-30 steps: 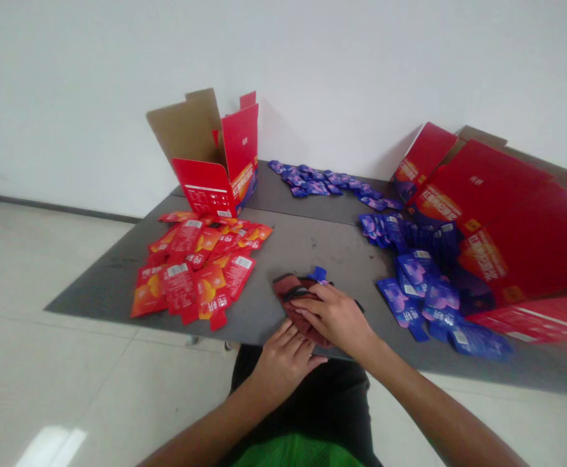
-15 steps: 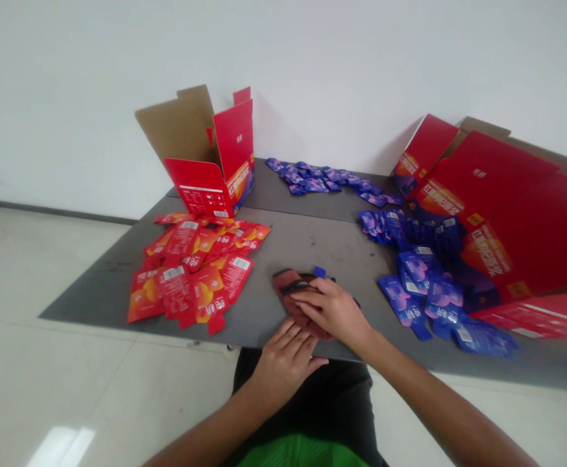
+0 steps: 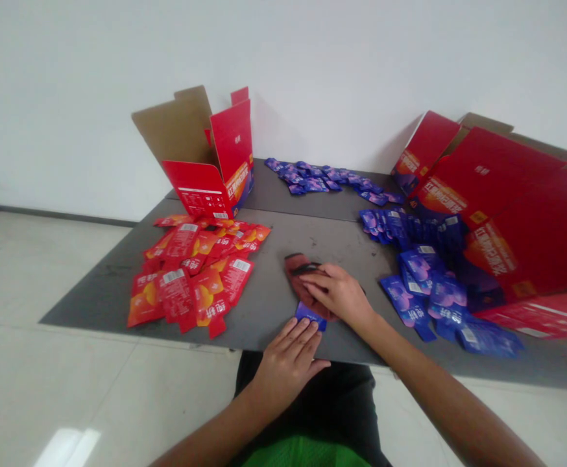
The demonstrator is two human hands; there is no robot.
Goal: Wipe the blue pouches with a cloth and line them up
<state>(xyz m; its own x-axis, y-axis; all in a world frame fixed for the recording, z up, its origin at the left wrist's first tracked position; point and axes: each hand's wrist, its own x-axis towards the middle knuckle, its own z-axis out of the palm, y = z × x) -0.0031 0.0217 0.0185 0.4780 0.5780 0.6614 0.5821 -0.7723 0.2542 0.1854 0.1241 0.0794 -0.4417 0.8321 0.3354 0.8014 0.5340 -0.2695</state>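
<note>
My right hand (image 3: 338, 290) is closed on a bunched reddish-brown cloth (image 3: 297, 264) with dark edging. The cloth lies over the upper part of a purple packet (image 3: 311, 314) near the table's front edge. My left hand (image 3: 290, 353) lies flat with fingers stretched out, their tips on the packet's lower end. How much of the packet lies beneath the cloth is hidden.
Red packets (image 3: 191, 272) lie in a pile on the left, before an open red carton (image 3: 198, 185). Purple packets (image 3: 422, 285) are heaped on the right beside red cartons (image 3: 497, 194); others (image 3: 315, 175) lie scattered along the back of the grey table (image 3: 307, 237).
The cloth under my right hand has shifted slightly right and away from me. More of the purple packet shows between it and my left hand, which stays almost in place.
</note>
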